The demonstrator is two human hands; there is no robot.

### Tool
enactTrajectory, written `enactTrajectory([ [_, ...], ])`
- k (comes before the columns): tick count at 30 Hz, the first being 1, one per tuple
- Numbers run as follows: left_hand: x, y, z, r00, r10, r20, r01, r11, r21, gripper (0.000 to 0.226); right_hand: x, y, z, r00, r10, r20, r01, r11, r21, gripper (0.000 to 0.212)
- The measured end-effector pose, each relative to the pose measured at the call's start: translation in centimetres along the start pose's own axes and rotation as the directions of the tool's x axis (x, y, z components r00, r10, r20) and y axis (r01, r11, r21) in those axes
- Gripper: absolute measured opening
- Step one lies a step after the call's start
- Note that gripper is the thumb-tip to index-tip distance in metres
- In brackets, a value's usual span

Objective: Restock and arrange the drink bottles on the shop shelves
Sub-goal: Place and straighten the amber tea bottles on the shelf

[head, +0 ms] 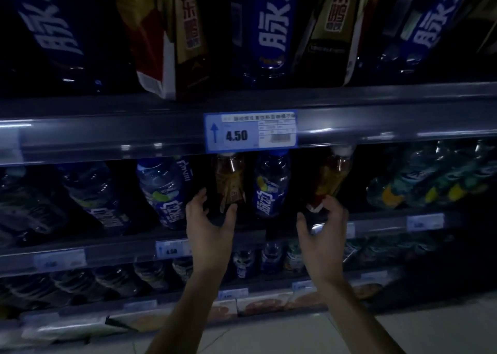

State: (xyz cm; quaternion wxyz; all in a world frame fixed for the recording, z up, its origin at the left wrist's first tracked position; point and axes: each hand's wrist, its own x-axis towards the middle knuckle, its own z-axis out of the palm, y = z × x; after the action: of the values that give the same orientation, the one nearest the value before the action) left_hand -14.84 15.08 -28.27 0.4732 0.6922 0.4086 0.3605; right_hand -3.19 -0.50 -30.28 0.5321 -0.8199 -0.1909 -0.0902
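Two amber drink bottles with gold-and-red labels stand on the middle shelf (pixel 113 248) in dim light. My left hand (pixel 208 226) grips the base of the left amber bottle (pixel 228 181). My right hand (pixel 322 232) wraps the base of the right amber bottle (pixel 332 178). Between them stands a blue bottle (pixel 271 185) with white lettering. The caps of both amber bottles reach up behind the shelf rail above.
A 4.50 price tag (pixel 250 131) hangs on the upper shelf rail (pixel 107 135). Blue bottles (pixel 164 192) fill the left of the middle shelf, teal-labelled bottles (pixel 430 181) the right. Large blue and gold bottles (pixel 271 28) stand above. Lower shelves hold small bottles (pixel 271 259); the floor (pixel 269 335) is pale tile.
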Motion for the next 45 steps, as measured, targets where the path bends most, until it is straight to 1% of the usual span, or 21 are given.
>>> enactTrajectory([
  [4,1.2,0.3,1.1,0.999,-0.029,-0.035,0.030,0.999,0.039,0.074,1.9,0.7,-0.1,0.996,0.011,-0.090,-0.013,1.000,-0.022,0.064],
  [7,1.6,0.3,1.8,0.998,-0.044,-0.046,0.045,0.998,0.033,0.079,2.9,1.1,0.0,0.994,0.027,-0.103,-0.031,0.999,-0.036,0.071],
  [10,2.0,0.3,2.3,0.996,-0.066,-0.056,0.066,0.998,0.007,0.083,3.9,1.6,0.2,0.994,0.067,-0.081,-0.064,0.997,0.030,0.075],
  [15,2.6,0.0,2.7,0.998,-0.033,-0.050,0.034,0.999,0.014,0.081,4.7,2.2,0.6,0.996,0.082,-0.031,-0.075,0.981,0.181,0.074],
  [18,2.9,-0.3,2.4,0.999,-0.030,-0.029,0.030,0.999,-0.014,0.081,4.7,2.4,0.6,0.995,0.090,-0.039,-0.080,0.975,0.205,0.072],
  [23,3.2,-0.2,1.9,0.998,-0.058,-0.014,0.058,0.998,-0.022,0.084,4.4,2.2,0.9,0.990,0.117,-0.082,-0.099,0.977,0.188,0.074],
  [29,2.6,-0.5,0.7,0.999,-0.042,0.008,0.042,0.999,-0.017,0.080,3.5,2.0,1.1,0.985,0.141,-0.098,-0.124,0.978,0.170,0.077],
  [32,2.3,-0.9,0.2,0.999,-0.011,0.033,0.010,0.999,0.031,0.075,3.5,1.9,1.1,0.984,0.150,-0.092,-0.137,0.981,0.139,0.086],
  [34,2.2,-0.8,0.3,1.000,0.008,0.031,-0.011,0.997,0.079,0.074,3.7,1.6,1.0,0.988,0.123,-0.096,-0.116,0.990,0.076,0.084],
  [36,1.9,-0.4,0.7,1.000,-0.003,0.006,0.002,0.994,0.113,0.076,3.8,1.3,0.9,0.988,0.118,-0.096,-0.114,0.992,0.053,0.076],
  [40,1.4,0.8,2.0,0.992,-0.016,-0.128,0.039,0.982,0.182,0.085,4.0,1.1,1.0,0.985,0.153,-0.081,-0.142,0.982,0.124,0.067],
  [42,1.6,1.2,2.5,0.986,-0.042,-0.164,0.070,0.983,0.171,0.081,4.2,1.0,1.1,0.981,0.188,-0.051,-0.178,0.971,0.159,0.067],
  [45,2.0,1.3,2.7,0.980,-0.078,-0.182,0.106,0.983,0.151,0.076,4.3,1.0,0.9,0.976,0.215,-0.032,-0.204,0.957,0.204,0.069],
])
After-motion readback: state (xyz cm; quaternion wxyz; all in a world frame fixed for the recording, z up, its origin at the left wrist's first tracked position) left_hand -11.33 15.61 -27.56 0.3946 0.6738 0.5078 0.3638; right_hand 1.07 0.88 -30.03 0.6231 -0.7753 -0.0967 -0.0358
